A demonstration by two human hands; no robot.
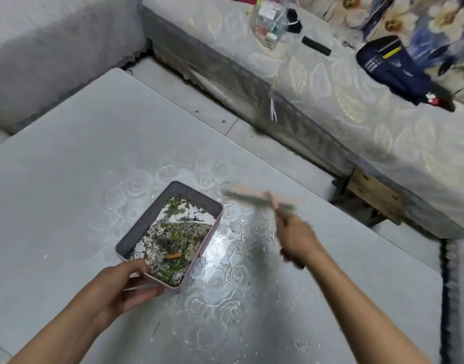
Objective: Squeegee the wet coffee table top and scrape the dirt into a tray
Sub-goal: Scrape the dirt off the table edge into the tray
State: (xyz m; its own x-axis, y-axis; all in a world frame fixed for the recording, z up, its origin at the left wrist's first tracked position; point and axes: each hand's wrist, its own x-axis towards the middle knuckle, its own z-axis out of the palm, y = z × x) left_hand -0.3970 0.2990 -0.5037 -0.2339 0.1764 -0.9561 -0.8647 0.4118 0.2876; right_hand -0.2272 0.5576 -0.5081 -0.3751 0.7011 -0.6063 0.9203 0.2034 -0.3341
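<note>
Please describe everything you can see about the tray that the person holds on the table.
The shallow rectangular pink tray with rounded corners looks like plastic, grey inside. It holds dirty water with green scraps, dark specks and one orange piece. It sits on the wet rose-patterned table top, turned diagonally. The left hand grips its near corner, thumb over the rim. Whether it is slightly lifted is unclear.

— Where is the tray [136, 232]?
— On the coffee table [68, 166], near centre, dirt [170, 243] and water inside; left hand [125, 282] at its 7 o'clock corner.
— And the squeegee [262, 198]?
— At 2 o'clock from the tray, gripped by the right hand [295, 239].
— Beyond the table?
— Sofa [343, 106] from 12 to 3 o'clock, bag [391, 67] on it.
</note>
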